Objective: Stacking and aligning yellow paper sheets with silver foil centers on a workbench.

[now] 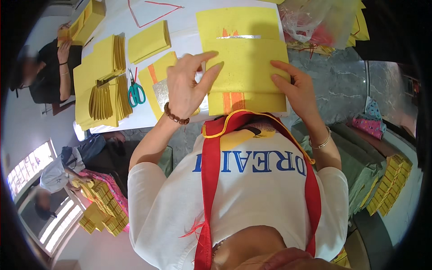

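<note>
In front of me, on the white-covered table, lies a large sheet of yellow paper point(246, 67) with overlapping folded panels. A silver strip and orange marks show near its top, and orange bars along its lower part. My left hand point(186, 81) is at the sheet's left edge, thumb and index finger stretched out and apart. At the right edge, my right hand point(294, 87) rests its thumb and index finger on the paper with a gap between them. Another yellow sheet with a silver patch point(161, 92) lies partly under my left hand.
Left of my hands lie teal-handled scissors point(136, 93), bundles of folded yellow paper point(101, 85) and a smaller yellow stack point(149, 41). A clear plastic bag point(310, 20) is at the far right. One person point(51, 76) sits across at left; another handles yellow bundles point(105, 204) lower left.
</note>
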`<state>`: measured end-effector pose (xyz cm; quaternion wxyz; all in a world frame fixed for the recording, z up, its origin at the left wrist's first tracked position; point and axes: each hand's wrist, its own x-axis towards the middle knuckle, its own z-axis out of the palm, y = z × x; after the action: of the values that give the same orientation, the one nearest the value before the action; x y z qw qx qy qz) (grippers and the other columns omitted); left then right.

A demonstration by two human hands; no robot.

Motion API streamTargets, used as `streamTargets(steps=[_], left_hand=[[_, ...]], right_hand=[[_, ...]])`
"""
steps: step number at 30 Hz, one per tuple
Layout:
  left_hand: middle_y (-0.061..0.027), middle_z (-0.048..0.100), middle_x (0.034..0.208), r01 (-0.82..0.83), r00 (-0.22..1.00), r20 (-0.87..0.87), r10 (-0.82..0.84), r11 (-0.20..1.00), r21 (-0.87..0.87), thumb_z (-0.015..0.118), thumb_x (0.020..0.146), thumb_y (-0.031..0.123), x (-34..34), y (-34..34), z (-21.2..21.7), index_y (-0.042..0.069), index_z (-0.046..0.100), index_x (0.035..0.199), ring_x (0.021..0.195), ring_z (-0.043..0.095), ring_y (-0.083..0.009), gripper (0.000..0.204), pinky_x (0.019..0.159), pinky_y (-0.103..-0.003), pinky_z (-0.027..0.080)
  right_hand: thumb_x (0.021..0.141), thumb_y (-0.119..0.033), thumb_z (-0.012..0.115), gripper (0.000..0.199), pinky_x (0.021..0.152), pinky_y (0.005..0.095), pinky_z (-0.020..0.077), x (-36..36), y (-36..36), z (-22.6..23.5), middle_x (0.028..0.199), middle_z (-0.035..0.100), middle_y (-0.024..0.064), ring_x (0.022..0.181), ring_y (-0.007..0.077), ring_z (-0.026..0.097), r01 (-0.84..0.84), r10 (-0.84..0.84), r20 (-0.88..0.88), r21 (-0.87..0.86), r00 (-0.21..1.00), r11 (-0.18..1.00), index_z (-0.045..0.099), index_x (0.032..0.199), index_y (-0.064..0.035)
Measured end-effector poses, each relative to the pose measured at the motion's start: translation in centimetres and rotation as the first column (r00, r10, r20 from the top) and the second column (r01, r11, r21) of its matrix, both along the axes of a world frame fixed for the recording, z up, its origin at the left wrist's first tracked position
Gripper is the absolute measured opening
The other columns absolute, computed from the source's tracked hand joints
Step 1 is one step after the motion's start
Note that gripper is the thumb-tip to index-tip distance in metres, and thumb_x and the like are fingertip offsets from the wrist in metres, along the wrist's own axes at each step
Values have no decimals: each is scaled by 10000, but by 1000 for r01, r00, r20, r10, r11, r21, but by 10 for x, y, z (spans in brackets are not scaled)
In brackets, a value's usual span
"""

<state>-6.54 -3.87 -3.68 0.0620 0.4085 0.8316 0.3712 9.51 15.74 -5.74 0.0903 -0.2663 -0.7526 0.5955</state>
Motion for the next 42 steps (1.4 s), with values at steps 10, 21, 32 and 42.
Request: streamTargets(steps=[10,21,32,42], left_hand=[[-158,436,1281,445,838,-303,-454,890,-103,622,795,229,32,61,-1,11,462,1249,1218,377,-307,528,1014,-453,269],[-140,402,1314,393,830,-338,-445,895,-213,598,799,329,31,56,-27,12,446,1257,1257,320,-296,577,1039,-439,221],[-162,350,1366,163,677,521,-520,796,583,510,871,69,15,46,-37,1,243,1376,1308,278,-272,576,1084,-346,202],[-116,469,1269,574,749,-291,-596,802,-164,589,827,204,14,18,-19,47,524,1194,1134,428,-289,405,920,-388,358]], right_hand=[[776,-174,614,340,632,272,482,-1,-2,5,810,665,149,674,128,612,-16,15,17,86,1000,996,617,1082,-23],[776,-284,648,410,923,407,362,25,-17,10,1185,536,91,1084,227,516,-141,244,8,834,970,534,591,1143,-111],[840,-281,558,501,1059,508,197,40,-26,-21,1382,399,80,1297,245,342,-272,407,-6,735,913,622,453,1299,-110],[843,-237,554,423,1019,479,263,35,-22,-5,1336,453,66,1262,233,390,-290,384,95,823,918,488,510,1240,-98]])
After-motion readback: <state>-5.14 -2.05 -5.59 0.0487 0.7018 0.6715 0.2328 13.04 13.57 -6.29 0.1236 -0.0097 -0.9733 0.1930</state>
